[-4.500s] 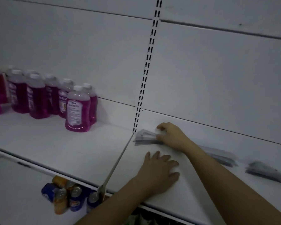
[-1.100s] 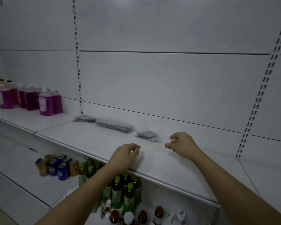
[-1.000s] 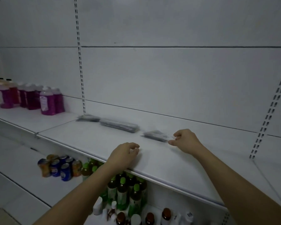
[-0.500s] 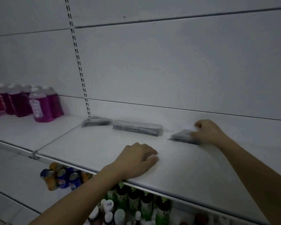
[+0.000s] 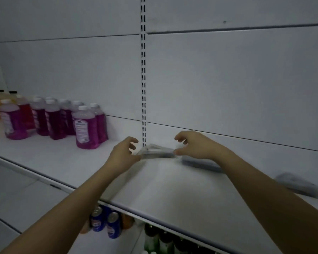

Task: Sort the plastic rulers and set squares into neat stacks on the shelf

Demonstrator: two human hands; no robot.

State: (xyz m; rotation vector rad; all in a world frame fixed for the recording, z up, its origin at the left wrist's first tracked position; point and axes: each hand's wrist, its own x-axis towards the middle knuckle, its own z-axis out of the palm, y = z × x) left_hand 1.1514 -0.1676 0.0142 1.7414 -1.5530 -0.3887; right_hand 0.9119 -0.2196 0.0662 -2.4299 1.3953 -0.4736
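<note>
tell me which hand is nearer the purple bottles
Left. The left hand is at the set-square stack's near end, just right of the purple bottles; the right hand is beyond the stack.

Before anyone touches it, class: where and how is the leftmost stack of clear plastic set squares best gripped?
Pinch the clear plastic set-square stack at its two short ends, one hand from each side: it lies flat and thin against the back wall, where left hand and right hand sit.

- The far-right stack (image 5: 299,186) is smeared by motion blur; ruler or set square cannot be told.
- The middle stack (image 5: 200,164) is partly hidden behind the right hand (image 5: 195,145).
- Bottle labels (image 5: 82,131) are unreadable.
</note>
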